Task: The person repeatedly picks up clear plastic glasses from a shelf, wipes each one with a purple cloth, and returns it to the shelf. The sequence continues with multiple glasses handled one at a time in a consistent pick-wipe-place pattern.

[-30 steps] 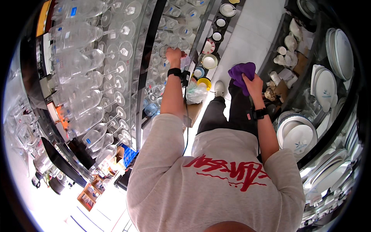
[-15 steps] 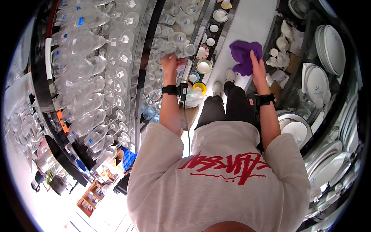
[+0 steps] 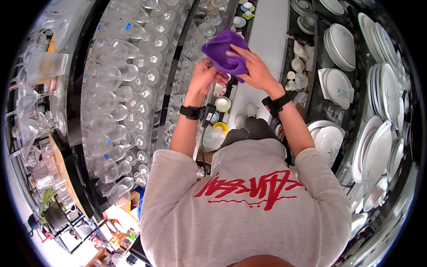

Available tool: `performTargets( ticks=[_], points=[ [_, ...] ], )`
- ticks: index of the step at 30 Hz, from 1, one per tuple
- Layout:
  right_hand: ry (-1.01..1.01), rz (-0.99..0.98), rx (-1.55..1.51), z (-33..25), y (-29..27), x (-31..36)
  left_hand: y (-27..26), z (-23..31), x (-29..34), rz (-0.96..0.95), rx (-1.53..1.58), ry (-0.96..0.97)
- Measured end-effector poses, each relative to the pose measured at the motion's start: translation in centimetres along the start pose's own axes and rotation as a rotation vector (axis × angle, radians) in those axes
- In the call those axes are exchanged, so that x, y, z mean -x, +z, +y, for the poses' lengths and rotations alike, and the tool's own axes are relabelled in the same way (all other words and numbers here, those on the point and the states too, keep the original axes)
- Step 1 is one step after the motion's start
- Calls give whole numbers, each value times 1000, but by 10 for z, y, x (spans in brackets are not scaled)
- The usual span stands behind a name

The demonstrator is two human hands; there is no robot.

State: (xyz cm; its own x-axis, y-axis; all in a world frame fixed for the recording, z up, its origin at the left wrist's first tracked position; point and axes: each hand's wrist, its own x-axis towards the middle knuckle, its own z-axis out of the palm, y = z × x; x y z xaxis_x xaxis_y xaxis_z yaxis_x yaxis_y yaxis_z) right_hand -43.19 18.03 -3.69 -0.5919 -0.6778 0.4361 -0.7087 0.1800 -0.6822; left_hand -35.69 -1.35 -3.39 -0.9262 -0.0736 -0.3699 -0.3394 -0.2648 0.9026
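Note:
A purple cloth (image 3: 226,52) is bunched up in front of me, above the walkway beside the glass shelves. My right hand (image 3: 255,71) grips it from the right, with fingers spread over its folds. At the cloth's lower left edge, my left hand (image 3: 205,80) is closed with its fingers curled. The clear glass it held half a second ago is now hidden behind the cloth and the fingers. Both hands are close together, and the cloth lies between them.
Tightly packed stemmed glasses (image 3: 118,73) line the shelves on the left. Small cups and bowls (image 3: 223,104) stand low by the walkway (image 3: 267,40). Stacks of white plates (image 3: 340,46) fill the racks on the right, with white pitchers (image 3: 298,64) nearer the walkway.
My right hand has brought the purple cloth leftward to my left hand, covering the clear glass. My left hand has shifted slightly right, and the view has turned a little.

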Motion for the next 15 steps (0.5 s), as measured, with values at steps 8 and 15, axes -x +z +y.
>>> performTargets(
  ticks=[8, 15],
  points=[
    [245, 54, -241, -19, 17, 54, 0, -8, 19, -174, -93, -138],
    [576, 468, -182, -41, 52, 90, 10, 3, 36, -305, -189, -148]
  ],
)
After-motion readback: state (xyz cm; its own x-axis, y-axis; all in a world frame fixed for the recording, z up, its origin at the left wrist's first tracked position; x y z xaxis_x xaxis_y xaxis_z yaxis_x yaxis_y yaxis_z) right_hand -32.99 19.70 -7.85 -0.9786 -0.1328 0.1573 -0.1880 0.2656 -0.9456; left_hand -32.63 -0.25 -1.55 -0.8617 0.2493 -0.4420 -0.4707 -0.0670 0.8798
